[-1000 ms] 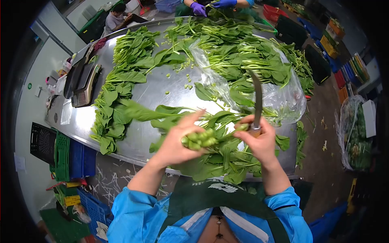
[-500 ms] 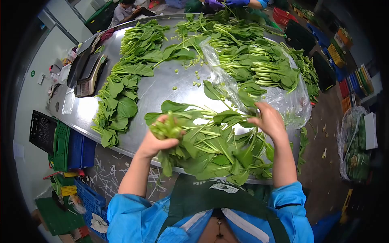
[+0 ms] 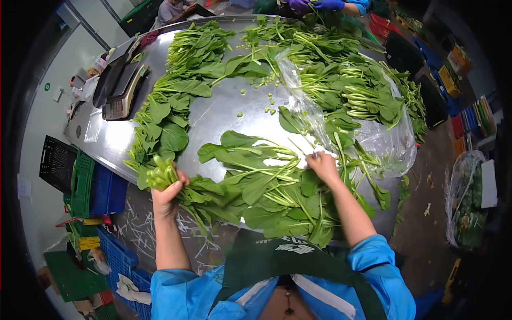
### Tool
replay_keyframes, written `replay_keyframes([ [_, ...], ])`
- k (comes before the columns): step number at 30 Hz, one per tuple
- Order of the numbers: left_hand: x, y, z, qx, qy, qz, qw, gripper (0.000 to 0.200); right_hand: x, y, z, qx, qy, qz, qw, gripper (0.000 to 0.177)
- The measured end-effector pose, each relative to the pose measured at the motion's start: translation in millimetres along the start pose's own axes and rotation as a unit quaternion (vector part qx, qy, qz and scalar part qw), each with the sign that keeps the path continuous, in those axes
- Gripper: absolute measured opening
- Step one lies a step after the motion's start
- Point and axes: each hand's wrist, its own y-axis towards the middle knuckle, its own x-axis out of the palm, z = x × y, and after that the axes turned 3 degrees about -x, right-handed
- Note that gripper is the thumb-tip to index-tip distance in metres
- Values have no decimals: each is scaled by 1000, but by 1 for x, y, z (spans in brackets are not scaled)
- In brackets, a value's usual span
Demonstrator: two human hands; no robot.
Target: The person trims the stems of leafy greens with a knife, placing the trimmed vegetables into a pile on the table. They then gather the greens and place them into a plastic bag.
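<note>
My left hand [image 3: 169, 193] is closed round a bunch of leafy greens [image 3: 160, 175], the cut stem ends up and the leaves trailing right over the table's near edge. My right hand [image 3: 322, 165] is over the right part of a loose pile of greens [image 3: 272, 186], its fingers closed together at some thin stems; whether it grips one is too small to tell. Clear plastic sheeting [image 3: 306, 109] lies just beyond my right hand. A row of greens [image 3: 173, 120] runs along the left of the metal table [image 3: 213, 114], and a large heap [image 3: 346, 80] covers the back right.
A weighing scale [image 3: 124, 96] stands at the table's left. Green [image 3: 81, 184] and blue crates [image 3: 114, 256] are on the floor at left. Another person's gloved hands [image 3: 314, 5] show at the back; a seated person [image 3: 173, 12] is at back left. A wrapped bundle [image 3: 466, 200] lies at right.
My left hand has moved left with the bunch, away from the pile. My right hand has moved left and a little down, its fingers now closer together. The view has shifted slightly.
</note>
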Motion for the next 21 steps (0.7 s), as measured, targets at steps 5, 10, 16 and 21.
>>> replay_keyframes([
  [5,35,1,-5,-48,81,-87,992,51,54,41,-27,4,-152,-67,986,34],
  [10,58,2,-20,22,421,-165,892,32,43,36,-27,21,-120,-139,983,38],
  [16,102,7,-18,194,481,-244,819,34,-37,-17,-98,-154,42,7,987,29],
  [21,143,12,-28,258,413,-409,772,35,-80,-89,-141,-163,237,-24,958,27],
])
